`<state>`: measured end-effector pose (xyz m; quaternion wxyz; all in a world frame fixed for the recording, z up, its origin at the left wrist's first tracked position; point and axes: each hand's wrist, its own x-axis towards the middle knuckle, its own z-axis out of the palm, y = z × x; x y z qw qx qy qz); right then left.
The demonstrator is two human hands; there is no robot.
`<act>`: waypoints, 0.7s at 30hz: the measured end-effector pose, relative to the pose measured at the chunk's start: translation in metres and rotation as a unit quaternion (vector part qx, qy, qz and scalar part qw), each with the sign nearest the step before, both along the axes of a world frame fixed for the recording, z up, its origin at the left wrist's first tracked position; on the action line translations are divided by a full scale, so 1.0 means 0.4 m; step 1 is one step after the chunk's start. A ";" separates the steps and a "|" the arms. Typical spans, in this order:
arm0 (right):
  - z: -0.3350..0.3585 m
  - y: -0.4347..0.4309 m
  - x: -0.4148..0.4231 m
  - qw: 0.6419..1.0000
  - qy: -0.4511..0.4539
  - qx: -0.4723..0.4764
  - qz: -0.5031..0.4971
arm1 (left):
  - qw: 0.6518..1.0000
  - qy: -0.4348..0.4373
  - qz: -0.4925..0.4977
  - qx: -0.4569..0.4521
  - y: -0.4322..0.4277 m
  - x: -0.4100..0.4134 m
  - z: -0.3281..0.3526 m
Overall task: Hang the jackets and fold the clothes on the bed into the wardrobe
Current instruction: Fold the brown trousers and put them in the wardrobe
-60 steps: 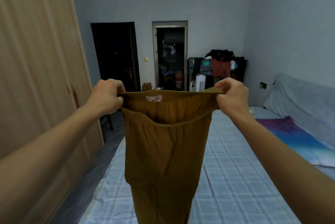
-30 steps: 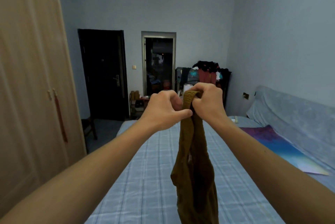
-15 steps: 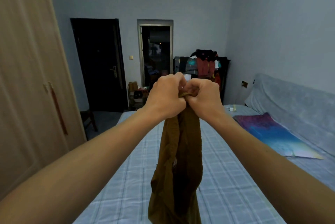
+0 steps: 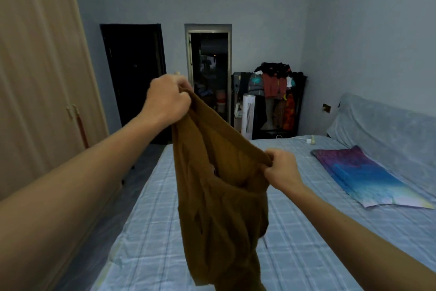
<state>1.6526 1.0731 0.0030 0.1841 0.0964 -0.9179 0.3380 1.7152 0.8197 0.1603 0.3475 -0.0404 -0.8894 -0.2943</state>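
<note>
Two hands hold up a pair of brown trousers [image 4: 221, 196] above a blue checked bed [image 4: 306, 231], the left hand [image 4: 166, 100] gripping the waistband high, the right hand [image 4: 280, 168] pinching it lower, with a closed wooden wardrobe [image 4: 40, 78] at left.

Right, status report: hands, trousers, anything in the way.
Left hand grips trousers high, right hand grips them lower. Trousers hang above bed. Wardrobe doors shut.
</note>
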 end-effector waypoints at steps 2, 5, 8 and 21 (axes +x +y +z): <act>0.009 0.010 -0.011 1.000 0.003 -0.019 -0.022 | 0.999 -0.009 0.005 0.030 -0.043 0.008 0.008; 0.049 0.005 -0.030 0.996 0.004 -0.083 -0.032 | 0.997 -0.044 0.010 0.062 -0.094 0.015 0.000; 0.111 -0.009 -0.035 0.987 0.001 -0.160 -0.028 | 0.992 -0.103 0.005 0.073 -0.141 0.022 -0.023; 0.311 -0.007 -0.024 0.969 0.096 -0.227 0.027 | 0.990 -0.087 -0.032 0.110 -0.244 0.038 -0.035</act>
